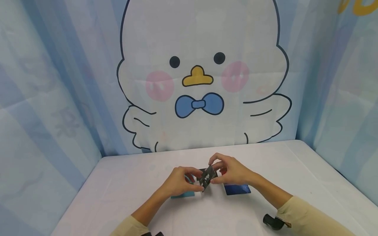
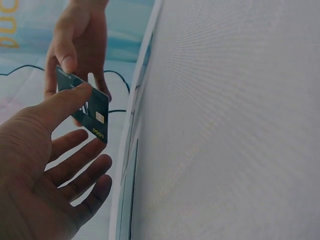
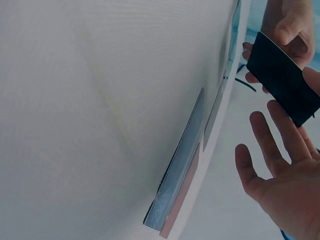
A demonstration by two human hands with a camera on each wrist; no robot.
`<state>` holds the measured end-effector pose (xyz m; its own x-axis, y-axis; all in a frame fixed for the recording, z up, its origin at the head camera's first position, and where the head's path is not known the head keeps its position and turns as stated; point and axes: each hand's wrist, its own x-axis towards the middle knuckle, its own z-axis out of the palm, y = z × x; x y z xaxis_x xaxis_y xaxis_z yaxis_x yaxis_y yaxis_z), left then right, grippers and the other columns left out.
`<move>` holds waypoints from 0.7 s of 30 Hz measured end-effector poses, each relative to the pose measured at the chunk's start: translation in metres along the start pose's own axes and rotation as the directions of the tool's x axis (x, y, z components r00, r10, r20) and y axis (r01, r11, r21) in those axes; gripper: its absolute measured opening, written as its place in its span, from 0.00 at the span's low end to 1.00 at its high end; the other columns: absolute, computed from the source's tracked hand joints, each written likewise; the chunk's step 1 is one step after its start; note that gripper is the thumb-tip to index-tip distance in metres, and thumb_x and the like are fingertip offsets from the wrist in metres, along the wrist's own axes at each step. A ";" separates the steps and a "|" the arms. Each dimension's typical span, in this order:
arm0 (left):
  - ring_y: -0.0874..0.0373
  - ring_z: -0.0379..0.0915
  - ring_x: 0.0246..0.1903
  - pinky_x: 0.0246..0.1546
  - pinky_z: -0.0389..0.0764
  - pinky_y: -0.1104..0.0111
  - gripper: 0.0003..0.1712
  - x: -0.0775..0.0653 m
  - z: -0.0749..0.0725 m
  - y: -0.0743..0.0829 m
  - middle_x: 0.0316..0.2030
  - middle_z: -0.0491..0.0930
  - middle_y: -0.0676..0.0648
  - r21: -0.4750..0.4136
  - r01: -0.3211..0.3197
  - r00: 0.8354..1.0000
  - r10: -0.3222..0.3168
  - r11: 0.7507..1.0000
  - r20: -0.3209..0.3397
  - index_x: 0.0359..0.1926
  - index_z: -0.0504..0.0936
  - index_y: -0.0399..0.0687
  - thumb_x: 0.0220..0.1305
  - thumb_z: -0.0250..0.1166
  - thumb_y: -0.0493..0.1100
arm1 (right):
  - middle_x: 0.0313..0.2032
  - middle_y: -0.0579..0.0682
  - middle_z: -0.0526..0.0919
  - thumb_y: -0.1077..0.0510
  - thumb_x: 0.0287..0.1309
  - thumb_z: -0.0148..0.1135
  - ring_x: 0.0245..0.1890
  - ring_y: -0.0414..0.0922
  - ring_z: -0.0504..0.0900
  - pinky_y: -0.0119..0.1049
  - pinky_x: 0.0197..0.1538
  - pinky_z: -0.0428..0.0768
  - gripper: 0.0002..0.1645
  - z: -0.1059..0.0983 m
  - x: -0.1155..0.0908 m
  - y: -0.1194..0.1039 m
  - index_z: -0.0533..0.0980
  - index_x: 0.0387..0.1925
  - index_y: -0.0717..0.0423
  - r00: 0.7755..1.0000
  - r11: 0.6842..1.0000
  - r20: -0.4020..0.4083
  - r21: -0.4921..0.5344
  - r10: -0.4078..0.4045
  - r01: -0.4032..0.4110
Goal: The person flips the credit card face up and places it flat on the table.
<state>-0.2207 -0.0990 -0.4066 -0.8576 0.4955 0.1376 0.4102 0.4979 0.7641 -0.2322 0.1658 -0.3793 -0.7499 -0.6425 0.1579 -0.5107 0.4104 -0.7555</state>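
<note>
A dark card (image 1: 207, 176) marked "VIP" is held tilted above the table, between both hands. My left hand (image 1: 178, 181) pinches its left side between thumb and fingers. On the other side, my right hand (image 1: 234, 171) pinches the card's opposite edge. A gold chip and yellow lettering show on the card's face (image 2: 95, 107) in the left wrist view. Its plain black back (image 3: 280, 75) faces the right wrist camera. Beneath the hands lie a teal card (image 1: 184, 194), a blue card (image 1: 237, 189) and a red card (image 1: 223, 171), partly covered.
The white tabletop (image 1: 124, 196) reaches back to a curtain (image 1: 198, 131) printed with a cartoon bird. Similar curtains stand at both sides. A black device (image 1: 273, 222) sits at the right sleeve. Another dark card (image 1: 199, 173) is partly hidden behind the held one.
</note>
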 end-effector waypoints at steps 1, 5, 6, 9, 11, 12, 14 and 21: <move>0.56 0.83 0.37 0.38 0.84 0.72 0.26 0.000 0.000 0.000 0.44 0.89 0.51 0.004 -0.004 1.000 0.004 1.000 0.001 0.54 0.89 0.54 0.52 0.82 0.51 | 0.51 0.50 0.90 0.54 0.58 0.76 0.35 0.52 0.83 0.36 0.39 0.81 0.29 0.000 -0.001 0.000 0.71 0.56 0.53 1.000 1.000 -0.001 0.006 0.000 0.000; 0.57 0.82 0.37 0.37 0.84 0.72 0.28 0.001 0.002 0.001 0.43 0.88 0.53 0.031 -0.015 1.000 0.015 0.999 -0.004 0.54 0.88 0.54 0.51 0.83 0.52 | 0.51 0.50 0.90 0.54 0.57 0.77 0.32 0.51 0.82 0.34 0.37 0.78 0.29 0.001 -0.002 0.000 0.71 0.55 0.52 1.000 1.000 -0.011 0.011 0.005 -0.005; 0.57 0.82 0.36 0.36 0.84 0.72 0.29 0.001 0.003 0.001 0.43 0.88 0.54 0.039 -0.017 1.000 0.018 0.999 -0.005 0.54 0.88 0.54 0.50 0.84 0.52 | 0.51 0.50 0.90 0.53 0.57 0.77 0.32 0.51 0.81 0.34 0.37 0.78 0.29 0.001 -0.003 0.000 0.71 0.55 0.52 1.000 1.000 -0.013 0.007 0.008 -0.008; 0.57 0.82 0.36 0.36 0.83 0.72 0.30 0.000 0.004 0.001 0.43 0.87 0.54 0.059 -0.032 0.999 0.033 0.998 -0.010 0.54 0.88 0.54 0.48 0.84 0.51 | 0.51 0.49 0.91 0.53 0.57 0.77 0.31 0.50 0.80 0.35 0.37 0.76 0.28 0.002 -0.003 -0.001 0.71 0.54 0.51 1.000 1.000 -0.013 -0.008 0.017 -0.017; 0.56 0.82 0.37 0.35 0.83 0.72 0.31 0.000 0.004 0.002 0.43 0.87 0.55 0.073 -0.043 0.999 0.044 0.996 -0.012 0.54 0.88 0.54 0.48 0.85 0.51 | 0.50 0.48 0.91 0.52 0.57 0.76 0.32 0.50 0.81 0.37 0.39 0.77 0.28 0.002 -0.004 -0.001 0.71 0.54 0.51 1.000 1.000 -0.010 -0.014 0.018 -0.018; 0.56 0.82 0.37 0.35 0.82 0.72 0.31 0.000 0.004 0.002 0.42 0.87 0.55 0.082 -0.048 0.999 0.050 0.995 -0.012 0.54 0.87 0.53 0.48 0.85 0.52 | 0.50 0.48 0.91 0.53 0.57 0.76 0.34 0.49 0.82 0.38 0.40 0.78 0.28 0.002 -0.004 -0.001 0.71 0.54 0.52 1.000 1.000 -0.009 -0.019 0.017 -0.017; 0.56 0.82 0.37 0.35 0.81 0.72 0.30 0.000 0.005 0.002 0.42 0.86 0.55 0.102 -0.058 0.998 0.060 0.993 -0.013 0.54 0.87 0.53 0.48 0.85 0.52 | 0.48 0.48 0.91 0.53 0.56 0.76 0.38 0.49 0.84 0.40 0.42 0.80 0.28 0.002 -0.005 0.000 0.72 0.53 0.52 1.000 1.000 -0.011 -0.026 0.016 -0.017; 0.56 0.80 0.40 0.37 0.78 0.72 0.29 0.004 0.003 0.003 0.41 0.85 0.57 0.177 -0.064 0.998 0.060 0.982 0.024 0.52 0.88 0.54 0.48 0.85 0.51 | 0.45 0.44 0.89 0.50 0.51 0.79 0.47 0.46 0.86 0.49 0.50 0.84 0.28 0.005 -0.009 0.003 0.76 0.52 0.49 0.997 0.986 -0.049 -0.153 0.058 -0.065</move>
<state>-0.2221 -0.0938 -0.4054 -0.8235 0.5418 0.1679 0.5125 0.5837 0.6298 -0.2253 0.1696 -0.3859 -0.7978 -0.5852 0.1449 -0.5194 0.5452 -0.6580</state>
